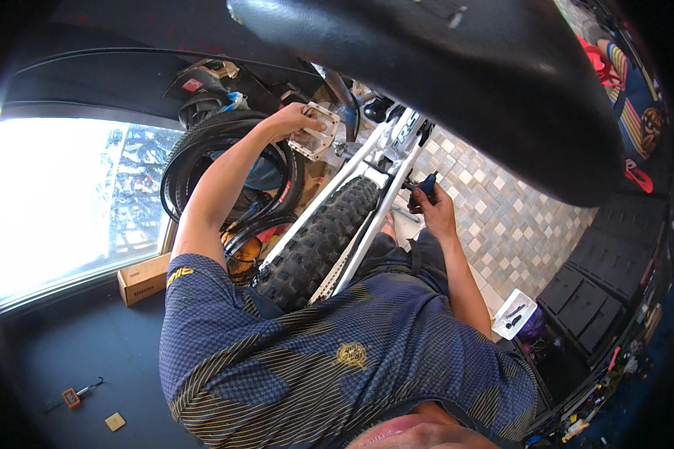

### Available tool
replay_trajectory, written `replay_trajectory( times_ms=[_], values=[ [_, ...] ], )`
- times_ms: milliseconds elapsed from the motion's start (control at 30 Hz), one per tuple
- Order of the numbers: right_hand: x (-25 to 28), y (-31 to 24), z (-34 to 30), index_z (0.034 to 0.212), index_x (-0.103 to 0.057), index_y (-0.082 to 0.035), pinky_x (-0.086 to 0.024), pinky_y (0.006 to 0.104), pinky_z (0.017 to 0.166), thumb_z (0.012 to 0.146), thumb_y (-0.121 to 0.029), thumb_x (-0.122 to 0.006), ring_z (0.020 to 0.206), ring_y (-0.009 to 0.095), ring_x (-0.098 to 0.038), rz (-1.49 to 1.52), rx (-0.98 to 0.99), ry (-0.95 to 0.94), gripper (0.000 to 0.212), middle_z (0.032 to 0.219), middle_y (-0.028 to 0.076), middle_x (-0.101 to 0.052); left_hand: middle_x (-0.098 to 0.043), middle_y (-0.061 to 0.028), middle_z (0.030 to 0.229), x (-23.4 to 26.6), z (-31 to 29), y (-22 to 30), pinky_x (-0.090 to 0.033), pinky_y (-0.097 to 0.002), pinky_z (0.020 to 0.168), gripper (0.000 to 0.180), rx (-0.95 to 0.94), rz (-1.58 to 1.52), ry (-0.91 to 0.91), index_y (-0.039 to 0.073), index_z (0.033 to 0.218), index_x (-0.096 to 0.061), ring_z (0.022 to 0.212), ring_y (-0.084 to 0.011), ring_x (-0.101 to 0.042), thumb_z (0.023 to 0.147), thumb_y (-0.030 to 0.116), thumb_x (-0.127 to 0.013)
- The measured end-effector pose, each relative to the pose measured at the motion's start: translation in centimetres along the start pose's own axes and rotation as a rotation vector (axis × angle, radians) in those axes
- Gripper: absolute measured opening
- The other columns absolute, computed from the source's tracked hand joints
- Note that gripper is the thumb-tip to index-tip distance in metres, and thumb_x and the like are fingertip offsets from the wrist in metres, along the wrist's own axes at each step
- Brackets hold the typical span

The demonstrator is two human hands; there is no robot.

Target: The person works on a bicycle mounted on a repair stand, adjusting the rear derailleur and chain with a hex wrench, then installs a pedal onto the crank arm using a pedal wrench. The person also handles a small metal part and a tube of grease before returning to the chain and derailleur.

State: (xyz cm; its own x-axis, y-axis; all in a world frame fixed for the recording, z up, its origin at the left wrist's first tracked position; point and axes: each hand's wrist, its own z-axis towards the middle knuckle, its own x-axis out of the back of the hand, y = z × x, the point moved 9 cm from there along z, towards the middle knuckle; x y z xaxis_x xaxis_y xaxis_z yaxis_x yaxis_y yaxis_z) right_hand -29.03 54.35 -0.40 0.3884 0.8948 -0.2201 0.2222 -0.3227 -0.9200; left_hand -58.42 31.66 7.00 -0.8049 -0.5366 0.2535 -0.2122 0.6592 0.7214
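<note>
A platform pedal [305,146], pale with a see-through centre, is gripped by my left hand [284,122], the thumb lying across it. It sits to the left of a white bicycle frame [373,232]. My right hand [437,212], on the frame's other side, is closed around a small dark blue and black object [427,184]; its exact kind does not show. Between the white stays runs the knobby rear tyre [322,236]. A large black saddle [464,90] fills the upper part of the view and covers part of the bike.
Spare tyres [174,176] are stacked to the left, near a cardboard box [143,280]. A white tray [514,314] with small dark parts stands at my right, beside black cases [581,307]. Tiled floor [494,202] lies right of the bike.
</note>
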Motion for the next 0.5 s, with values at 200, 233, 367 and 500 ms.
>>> replay_trajectory(
  times_ms=[200, 233, 367, 500],
  values=[
    [-0.5, 1.1, -0.2, 0.110, -0.061, 0.001, -0.057, 0.0279, 0.065, 0.095, -0.024, -0.070, 0.073, 0.015, -0.067, -0.050, 0.057, 0.016, 0.031, 0.088, 0.007, -0.067, -0.057, 0.0030, 0.071, 0.3, 0.6, 0.8, -0.041, -0.0244, 0.054, 0.028, -0.047, 0.137, 0.032, 0.007, 0.076, -0.059, 0.061, -0.0076, -0.053, 0.077, 0.017, -0.085],
    [-0.5, 2.1, 0.1, 0.113, -0.060, 0.001, -0.058, 0.0291, 0.065, 0.094, -0.025, -0.070, 0.073, 0.017, -0.068, -0.036, 0.067, 0.004, 0.033, 0.090, 0.007, -0.066, -0.057, 0.0032, 0.071, 0.4, 0.6, 0.8, -0.041, -0.0247, 0.055, 0.029, -0.053, 0.149, 0.032, 0.008, 0.076, -0.058, 0.061, -0.0074, -0.052, 0.077, 0.018, -0.085],
    [-0.2, 4.6, 0.5, 0.119, -0.060, -0.002, -0.058, 0.0294, 0.065, 0.097, -0.026, -0.066, 0.074, 0.016, -0.067, -0.067, -0.004, -0.031, 0.034, 0.092, 0.007, -0.066, -0.055, 0.0039, 0.072, 0.5, 0.9, 0.0, -0.040, -0.0255, 0.056, 0.031, -0.073, 0.094, 0.013, 0.009, 0.074, -0.056, 0.062, -0.0076, -0.051, 0.077, 0.019, -0.085],
    [0.0, 2.3, -0.2, 0.113, -0.062, 0.001, -0.055, 0.0285, 0.070, 0.098, -0.021, -0.064, 0.083, 0.015, -0.067, -0.135, 0.047, -0.005, 0.027, 0.095, 0.009, -0.067, -0.054, 0.0043, 0.071, 0.6, 0.6, 0.4, -0.039, -0.0253, 0.055, 0.031, -0.073, 0.165, 0.054, 0.010, 0.075, -0.055, 0.062, -0.0075, -0.050, 0.078, 0.019, -0.084]
  ],
)
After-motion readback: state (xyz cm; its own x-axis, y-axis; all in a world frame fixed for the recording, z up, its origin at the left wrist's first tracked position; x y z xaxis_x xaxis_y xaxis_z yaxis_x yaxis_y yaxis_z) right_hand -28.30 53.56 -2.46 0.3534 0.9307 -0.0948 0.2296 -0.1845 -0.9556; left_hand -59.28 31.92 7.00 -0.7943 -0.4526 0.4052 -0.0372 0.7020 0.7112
